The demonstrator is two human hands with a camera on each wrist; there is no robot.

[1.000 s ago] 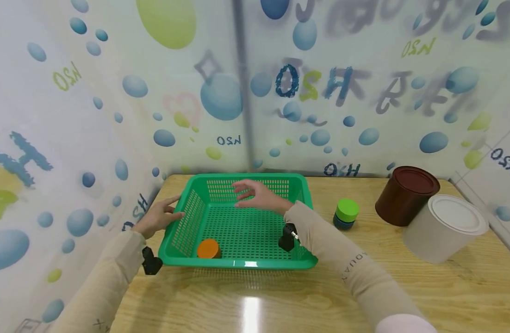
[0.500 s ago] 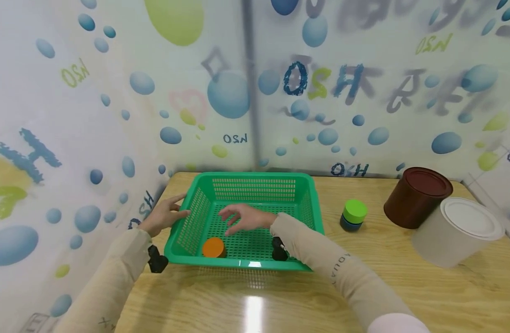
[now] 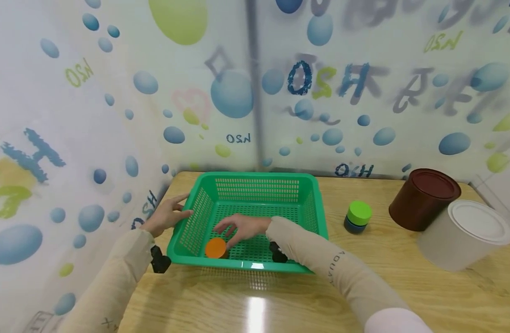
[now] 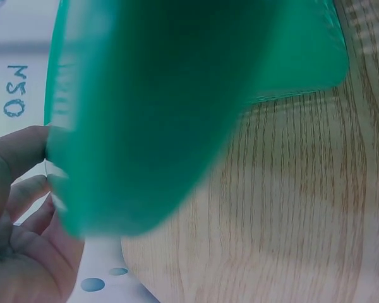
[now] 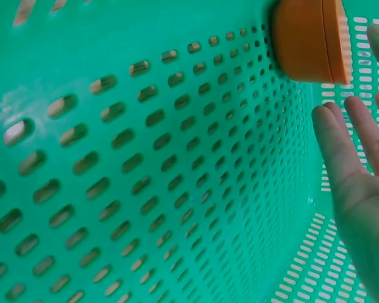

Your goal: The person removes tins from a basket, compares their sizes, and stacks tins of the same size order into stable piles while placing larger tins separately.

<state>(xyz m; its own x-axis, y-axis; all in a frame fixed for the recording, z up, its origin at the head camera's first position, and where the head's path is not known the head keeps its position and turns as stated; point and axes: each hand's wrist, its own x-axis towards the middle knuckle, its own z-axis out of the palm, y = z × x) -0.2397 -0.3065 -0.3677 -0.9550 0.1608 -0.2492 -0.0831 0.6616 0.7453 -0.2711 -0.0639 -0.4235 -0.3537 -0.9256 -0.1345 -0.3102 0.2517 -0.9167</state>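
A green plastic basket with slotted walls stands on the wooden table. At its left rim is my left hand, thumb over the edge and fingers at the outer side; in the left wrist view these fingers reach the rim. Inside the near left corner of the basket sits a round orange container, its side and ridged edge showing in the right wrist view. My right hand hovers low in the basket just beside that container, fingers spread and nothing between them. In the right wrist view a gap separates the fingertips from the orange container.
Right of the basket stands a small jar with a bright green top and dark blue base. Farther right are a brown can and a big white tub. Bubble-printed walls close off the back and left of the table.
My right hand has come down and toward the near left, from above the basket's middle to beside the orange container. The left hand stays at the rim. The head view has turned slightly right-to-left.
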